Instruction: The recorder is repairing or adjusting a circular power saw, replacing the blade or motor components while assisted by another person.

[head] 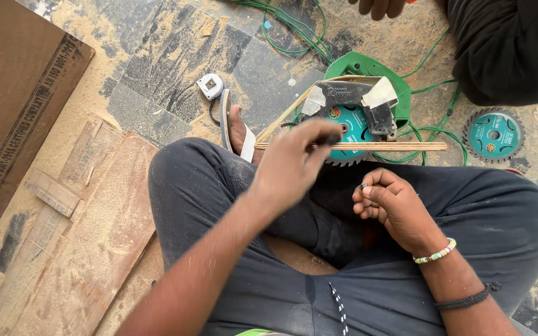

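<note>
I sit cross-legged on a dusty floor. My left hand [294, 163] reaches forward over my knee, and its fingertips pinch a small dark part [332, 138], blurred, right at the saw blade [351, 127]. That toothed blade has a teal label and sits in a green circular saw [368, 65] lying on the floor. A thin wooden strip [400, 147] lies across the blade. My right hand [388, 204], bracelets on its wrist, rests over my lap and pinches a tiny metal piece [363, 185] between thumb and fingers.
A loose saw blade [494, 134] lies right of the saw. Green cable [294, 28] loops behind it. A white tape measure [210, 86] sits beside my sandalled foot [236, 127]. Plywood boards [20, 106] lie left. Another person in dark clothes [505, 50] crouches top right.
</note>
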